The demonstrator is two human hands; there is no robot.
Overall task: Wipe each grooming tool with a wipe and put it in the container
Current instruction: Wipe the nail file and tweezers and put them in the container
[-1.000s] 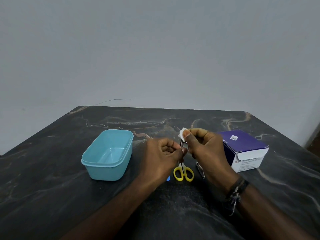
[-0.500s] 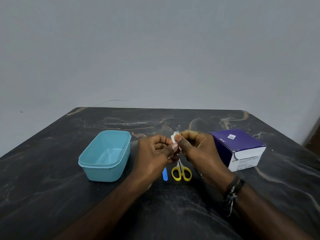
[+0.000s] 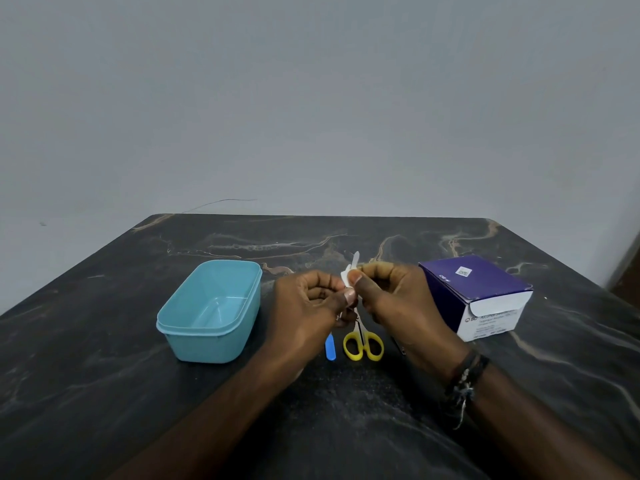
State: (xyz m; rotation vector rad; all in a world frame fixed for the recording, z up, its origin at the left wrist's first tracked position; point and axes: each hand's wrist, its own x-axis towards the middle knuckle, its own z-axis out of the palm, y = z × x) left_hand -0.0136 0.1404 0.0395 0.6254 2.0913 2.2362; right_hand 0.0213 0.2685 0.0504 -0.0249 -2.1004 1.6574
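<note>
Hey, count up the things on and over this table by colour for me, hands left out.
Blue: 2, the container and a small tool
Yellow: 1, the scissors
Purple and white: 1, the box
White: 1, the wipe
Silver: 1, the held tool
Total: 6

Tool (image 3: 355, 258): you pinch a thin pale strip with a dull metallic sheen, its tip rising just above your grip.
Wipe (image 3: 345, 279): white, soft, matt, folded round the tool between your fingertips.
Scissors (image 3: 363, 344): glossy yellow plastic handles, below your grip.
Blue piece (image 3: 330, 347): smooth plastic, beside the scissors.
Container (image 3: 211, 311): smooth teal plastic with a soft sheen, left of your grip.
Box (image 3: 479, 294): purple and white printed card, lightly glossy, right of your grip.
Table (image 3: 104, 393): dark polished stone, veined.
</note>
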